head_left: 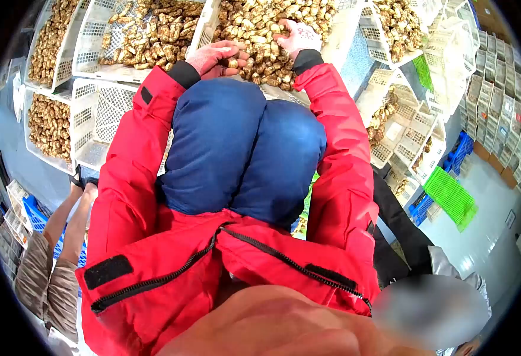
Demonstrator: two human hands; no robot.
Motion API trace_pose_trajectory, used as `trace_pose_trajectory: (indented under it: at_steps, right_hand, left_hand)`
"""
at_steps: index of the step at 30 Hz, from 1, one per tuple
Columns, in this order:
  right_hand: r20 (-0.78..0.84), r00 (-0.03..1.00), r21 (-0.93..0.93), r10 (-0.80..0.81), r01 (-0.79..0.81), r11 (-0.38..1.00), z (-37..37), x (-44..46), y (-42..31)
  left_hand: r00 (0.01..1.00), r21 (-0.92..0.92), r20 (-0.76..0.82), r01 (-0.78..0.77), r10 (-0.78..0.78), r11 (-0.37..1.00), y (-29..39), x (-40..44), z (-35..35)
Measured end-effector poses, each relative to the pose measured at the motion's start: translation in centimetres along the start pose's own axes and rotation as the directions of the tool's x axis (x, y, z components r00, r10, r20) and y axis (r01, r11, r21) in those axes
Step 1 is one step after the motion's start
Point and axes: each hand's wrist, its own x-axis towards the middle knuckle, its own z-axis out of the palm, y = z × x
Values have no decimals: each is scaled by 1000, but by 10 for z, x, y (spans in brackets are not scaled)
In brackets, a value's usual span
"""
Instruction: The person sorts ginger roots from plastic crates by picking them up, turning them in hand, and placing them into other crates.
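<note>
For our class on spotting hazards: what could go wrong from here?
The left hand holds a mottled piece near the knees, so it might drop onto them. The heaped crate could shed pieces if the right hand stirs them. On the right, white crates sit tilted and overlapping and might slip if knocked.

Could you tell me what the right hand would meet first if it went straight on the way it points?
The right hand would probably meet the heaped brown-and-cream pieces just beside it, though depth is hard to judge.
</note>
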Motion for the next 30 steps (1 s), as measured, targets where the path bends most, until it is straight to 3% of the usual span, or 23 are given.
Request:
trace_pose_trajectory:
  at_steps: [1,4,7,9,11,12,13,15,16,17,18,20,21,22,23,25,26,27,29,30]
  right_hand:
    - [-34,999,-58,-27,25,998,-2,0,-5]
    - [91,996,-219,-6,25,975,-7,2,-25]
    - [44,999,-63,21,-18,998,3,5,-14]
    - [-200,966,139,-166,196,971,0,-2,-3]
    - [-100,995,325,27,7,946,-2,-12,-2]
    - [-102,993,337,-54,85,938,-2,-14,-2]
    - [-67,997,344,-25,47,938,-4,-17,-7]
    - [108,994,648,19,-85,757,4,-14,-15]
    - [106,994,751,-11,-73,656,-1,-20,-29]
    - [109,973,678,-205,78,731,9,-16,-28]
    - [86,960,734,-268,121,668,18,-19,-33]
    - [175,961,649,-212,50,759,-36,-30,-62]
    - [24,991,537,-128,95,838,-41,-29,-55]
    - [-39,998,560,-47,61,826,-30,-16,-43]
    - [-100,994,586,38,28,810,-19,-2,-34]
    - [-256,967,364,-17,113,924,-48,14,-41]
    - [-262,956,110,-131,164,980,-48,28,-41]
    - [-363,895,5,-260,281,960,-52,34,-50]
    - [-62,964,-51,-258,255,966,-46,58,-53]
    - [-145,938,-190,-314,285,939,-28,56,-47]
  left_hand:
    - [1000,-27,10,-4,4,1000,-3,2,-2]
    - [1000,-31,-30,-3,2,1000,-3,4,-1]
    - [999,11,-46,-5,6,1000,-1,6,0]
    - [995,92,-22,-95,97,991,-2,10,0]
    - [995,50,-76,-55,59,997,1,8,3]
    - [995,29,-99,-24,27,999,3,3,8]
    - [993,14,-117,9,-7,1000,4,2,11]
    - [999,-47,-29,-21,20,999,-2,10,-4]
    - [999,-73,-7,-49,49,996,-3,9,-5]
    - [997,-100,17,-68,71,993,-6,7,-5]
    - [997,-67,-3,-83,83,994,-8,10,-8]
    - [998,-2,-6,-68,68,998,-6,10,-10]
    - [998,28,-11,-59,59,998,-5,8,-10]
    - [991,45,78,-112,108,993,-2,4,-7]
    - [992,60,46,-118,115,991,1,2,-4]
    - [993,93,-12,-115,116,989,1,0,2]
    - [992,65,11,-125,124,990,0,1,0]
    - [988,32,69,-138,135,990,-2,3,-4]
    - [970,-32,184,-158,162,987,-5,6,-15]
    - [963,-4,209,-174,171,985,-3,4,-12]
